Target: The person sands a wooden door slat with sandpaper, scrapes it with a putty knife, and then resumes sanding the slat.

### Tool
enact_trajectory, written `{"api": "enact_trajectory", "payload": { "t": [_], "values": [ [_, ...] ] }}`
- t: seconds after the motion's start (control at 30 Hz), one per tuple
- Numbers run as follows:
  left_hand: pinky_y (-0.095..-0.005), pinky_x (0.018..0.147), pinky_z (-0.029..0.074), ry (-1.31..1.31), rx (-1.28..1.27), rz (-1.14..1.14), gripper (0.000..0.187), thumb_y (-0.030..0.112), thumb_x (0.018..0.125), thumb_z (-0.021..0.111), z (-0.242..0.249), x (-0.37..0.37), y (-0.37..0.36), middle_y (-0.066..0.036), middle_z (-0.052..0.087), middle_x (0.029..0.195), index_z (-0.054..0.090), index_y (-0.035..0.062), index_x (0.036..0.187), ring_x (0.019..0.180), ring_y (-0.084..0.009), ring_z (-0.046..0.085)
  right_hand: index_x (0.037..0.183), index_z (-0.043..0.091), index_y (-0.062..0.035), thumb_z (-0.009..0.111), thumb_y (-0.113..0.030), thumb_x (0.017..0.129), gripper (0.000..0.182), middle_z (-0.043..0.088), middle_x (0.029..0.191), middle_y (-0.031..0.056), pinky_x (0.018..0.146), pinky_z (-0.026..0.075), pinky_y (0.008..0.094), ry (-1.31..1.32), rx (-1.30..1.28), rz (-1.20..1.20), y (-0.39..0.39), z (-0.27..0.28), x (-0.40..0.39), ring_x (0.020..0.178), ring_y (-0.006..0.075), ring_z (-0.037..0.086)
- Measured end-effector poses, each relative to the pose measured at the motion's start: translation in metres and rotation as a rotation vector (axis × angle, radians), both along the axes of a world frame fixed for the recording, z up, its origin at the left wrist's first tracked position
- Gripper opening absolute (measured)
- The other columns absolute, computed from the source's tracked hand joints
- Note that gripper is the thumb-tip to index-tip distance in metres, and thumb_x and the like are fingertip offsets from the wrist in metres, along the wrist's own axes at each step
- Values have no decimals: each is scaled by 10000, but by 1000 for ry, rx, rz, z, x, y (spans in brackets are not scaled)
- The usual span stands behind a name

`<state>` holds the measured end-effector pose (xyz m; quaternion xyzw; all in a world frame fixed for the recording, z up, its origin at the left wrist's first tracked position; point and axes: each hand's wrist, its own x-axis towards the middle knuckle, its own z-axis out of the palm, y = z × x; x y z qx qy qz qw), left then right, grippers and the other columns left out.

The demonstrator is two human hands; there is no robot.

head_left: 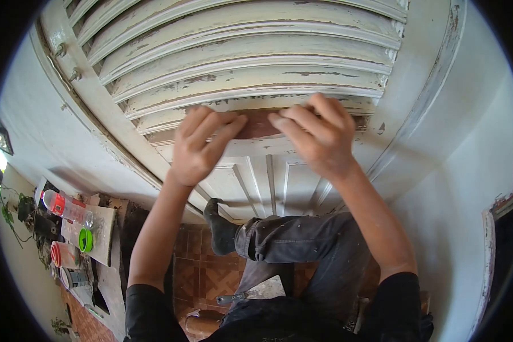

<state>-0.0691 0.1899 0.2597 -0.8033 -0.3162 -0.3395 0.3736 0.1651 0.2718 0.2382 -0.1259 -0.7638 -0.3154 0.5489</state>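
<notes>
A reddish-brown strip that looks like sandpaper (259, 124) is stretched between my two hands, against the lowest slats of a louvered door (251, 37). My left hand (202, 142) pinches its left end, fingers bent over it. At the other end, my right hand (319, 134) is closed on it in the same way. Cream paint on the slats is chipped, with dark patches showing. A putty knife (268, 289) with a wide blade and dark handle lies across my lap, below both hands.
To the left, a cluttered board (105, 228) holds a plastic bottle with a red label (65, 206), a green lid (85, 240) and a red-rimmed jar (65, 255). Raised panels (239, 182) form the door's lower part. A white wall (439, 188) stands close on the right.
</notes>
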Motion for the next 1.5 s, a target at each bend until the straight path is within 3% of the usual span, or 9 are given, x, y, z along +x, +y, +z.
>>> {"api": "enact_trajectory", "payload": {
  "t": [0.2,0.43,0.93,1.03,1.1,1.2,1.33,1.4,1.5],
  "values": [
    [-354,688,516,-59,45,-219,369,120,708,699,-10,86,46,-80,706,958,761,-14,1046,817,-233,638,893,790,-169,802,-102,703,203,687,841,-76,650,469,304,-86,-60,-211,-6,13,99,770,150,583],
    [-368,758,543,-90,27,-330,313,104,741,686,-11,168,76,-73,627,928,737,-2,1031,894,-237,629,933,793,-140,806,-17,643,316,727,907,-71,718,485,339,-49,-124,-431,-10,9,159,813,176,621],
    [-364,678,516,4,-5,-2,416,86,686,716,-16,-9,-2,-66,700,960,766,-2,1090,823,-219,638,889,784,-120,790,-81,719,175,694,831,-45,641,427,316,-33,-132,7,-21,0,-6,769,142,593],
    [-357,673,499,25,-8,49,400,97,707,717,-8,-2,-15,-57,711,992,772,15,1094,817,-206,632,904,809,-147,798,-128,734,171,688,822,-72,652,443,303,17,-118,7,-15,-6,-2,772,127,588],
    [-352,690,480,42,-22,58,406,126,751,717,-6,21,-15,-27,709,1011,775,42,1145,843,-181,626,892,785,-180,781,-190,786,106,684,874,-64,673,451,345,71,-69,0,-6,-12,22,820,157,582],
    [-361,682,452,-45,-94,-97,392,57,750,763,-17,69,-18,-35,721,987,788,72,1141,838,-188,643,959,838,-177,784,-56,760,239,746,908,-29,769,497,356,166,-193,-174,3,-16,121,854,200,611],
    [-333,779,479,-125,-294,-193,380,113,803,738,-84,81,-48,-28,707,1038,766,88,1181,930,-172,651,984,794,-76,765,51,757,262,730,976,57,828,526,405,274,-287,-732,-30,-72,298,919,300,626],
    [-360,805,494,-187,-425,-193,385,75,787,762,-121,82,-56,-35,696,1048,758,79,1172,940,-192,653,995,771,-64,779,8,823,187,723,969,63,807,523,384,331,-407,-835,-77,-101,328,910,290,628],
    [-390,845,509,-238,-529,-180,410,53,772,773,-146,87,-61,-58,702,1135,755,72,1181,1001,-224,670,992,722,-11,782,-128,924,147,705,947,70,789,507,352,690,-1005,-772,-136,-167,319,854,194,629]
  ]
}}
